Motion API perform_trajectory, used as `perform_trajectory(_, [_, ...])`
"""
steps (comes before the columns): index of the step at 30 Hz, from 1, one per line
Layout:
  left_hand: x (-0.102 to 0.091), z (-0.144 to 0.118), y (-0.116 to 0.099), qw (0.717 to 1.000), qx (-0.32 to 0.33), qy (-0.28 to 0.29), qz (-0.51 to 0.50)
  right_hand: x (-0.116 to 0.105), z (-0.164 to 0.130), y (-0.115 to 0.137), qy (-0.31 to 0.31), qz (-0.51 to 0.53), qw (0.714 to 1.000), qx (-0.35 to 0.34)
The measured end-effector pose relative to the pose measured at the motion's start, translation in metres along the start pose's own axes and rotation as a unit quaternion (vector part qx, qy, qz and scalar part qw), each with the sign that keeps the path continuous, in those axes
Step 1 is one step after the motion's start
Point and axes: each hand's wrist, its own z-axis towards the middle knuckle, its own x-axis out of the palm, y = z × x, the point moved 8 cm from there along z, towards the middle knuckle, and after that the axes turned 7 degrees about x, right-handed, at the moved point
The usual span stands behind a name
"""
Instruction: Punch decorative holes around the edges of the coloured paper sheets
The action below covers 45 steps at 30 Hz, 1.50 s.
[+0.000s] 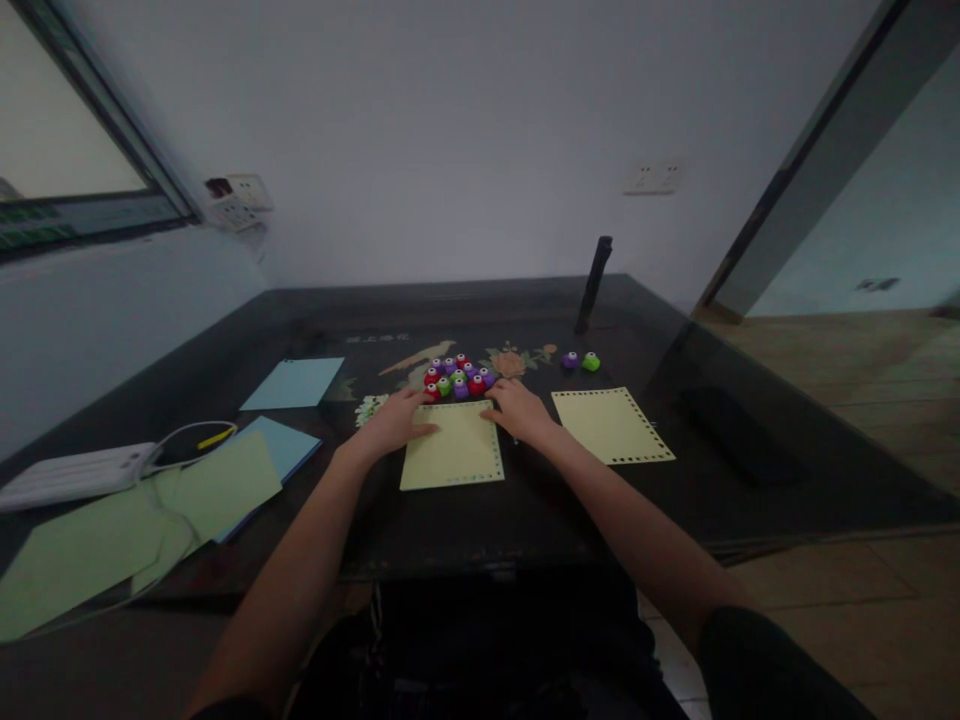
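Note:
A yellow paper sheet (454, 452) with punched holes along its edges lies on the dark table (525, 510) in front of me. My left hand (397, 420) rests flat on its far left corner, fingers spread. My right hand (517, 408) lies on its far right corner, fingers slightly curled, holding nothing that I can make out. Just beyond both hands sits a cluster of several small red, purple and green craft punches (458, 377). A second yellow sheet (611, 425) with punched edges lies to the right.
A purple punch (571, 360) and a green punch (591, 361) stand apart at the back right. Blue paper (294, 383) and green sheets (150, 510) lie left, beside a white power bank (71, 475) with cable. A dark upright bar (593, 285) stands behind.

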Motion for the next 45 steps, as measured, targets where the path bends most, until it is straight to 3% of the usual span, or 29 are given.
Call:
perform_trajectory(6, [0.005,0.001,0.006,1.0,-0.011,0.015,0.008,0.012,-0.003,0.004,-0.006,-0.056,0.998,-0.034])
perform_trajectory(19, [0.006,0.001,0.002,0.999,-0.006,0.022,0.03,0.013,-0.004,0.009,-0.01,-0.034,0.998,-0.049])
perform_trajectory(32, [-0.001,0.0,-0.001,1.0,-0.008,-0.012,0.022,0.004,-0.007,0.006,-0.051,0.029,0.998,-0.008])
perform_trajectory(45, [-0.009,0.002,0.002,0.999,-0.027,-0.04,-0.021,0.014,-0.006,0.003,-0.022,0.043,0.999,0.007])
